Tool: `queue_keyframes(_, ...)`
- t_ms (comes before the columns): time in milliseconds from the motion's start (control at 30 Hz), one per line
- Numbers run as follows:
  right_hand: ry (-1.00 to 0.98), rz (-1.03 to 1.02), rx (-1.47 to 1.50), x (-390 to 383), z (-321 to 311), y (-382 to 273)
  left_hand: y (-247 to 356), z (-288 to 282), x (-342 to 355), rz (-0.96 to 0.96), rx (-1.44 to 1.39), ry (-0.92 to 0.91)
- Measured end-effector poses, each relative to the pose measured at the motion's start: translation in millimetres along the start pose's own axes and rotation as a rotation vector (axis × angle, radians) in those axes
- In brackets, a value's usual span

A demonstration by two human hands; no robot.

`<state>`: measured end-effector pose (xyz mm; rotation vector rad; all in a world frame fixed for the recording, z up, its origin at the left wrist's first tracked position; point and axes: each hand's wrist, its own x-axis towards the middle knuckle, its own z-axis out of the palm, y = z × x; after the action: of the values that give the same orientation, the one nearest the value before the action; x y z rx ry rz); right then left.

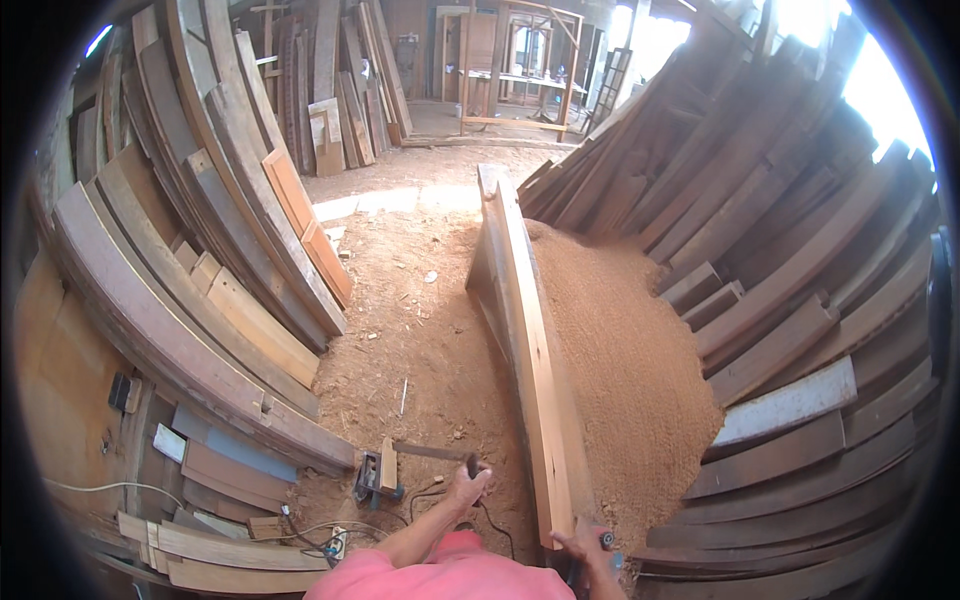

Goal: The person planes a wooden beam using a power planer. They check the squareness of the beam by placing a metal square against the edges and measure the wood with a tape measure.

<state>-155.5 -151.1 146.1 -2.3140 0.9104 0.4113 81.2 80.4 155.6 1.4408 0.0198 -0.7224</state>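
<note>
My left hand [468, 487] is closed, with a short dark handle-like piece [473, 465] sticking up from it; its exact kind is unclear. A long pale wooden beam [540, 370] stretches away from me along a narrow raised support [493, 275]. My right hand [583, 546] rests at the beam's near end, its fingers spread against the wood. Close beside that hand is part of a red and teal power tool [606, 540], mostly hidden. Left of my left hand, a dark flat strip [430, 452] runs from a small wooden block [389, 463].
A dark power tool [368, 480] with cords sits on the floor near the block. Sawdust is heaped in a large pile [630, 350] right of the beam. Planks lean on both sides, left [180, 300] and right [790, 320]. A wooden frame [520, 122] stands at the back.
</note>
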Motion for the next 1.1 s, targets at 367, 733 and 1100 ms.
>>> queue_keyframes(367, -0.005, 0.187, -0.049, -4, 21, -21, -118, 14, 31, -0.396, -0.065, -0.139)
queue_keyframes(733, 0.136, 0.092, -0.122, -83, -69, -109, -73, 90, -12, -0.356, -0.487, -0.457)
queue_keyframes(1100, 1.085, -0.919, 0.227, -126, -223, -201, 210, 120, -61, 0.225, -0.763, -0.845)
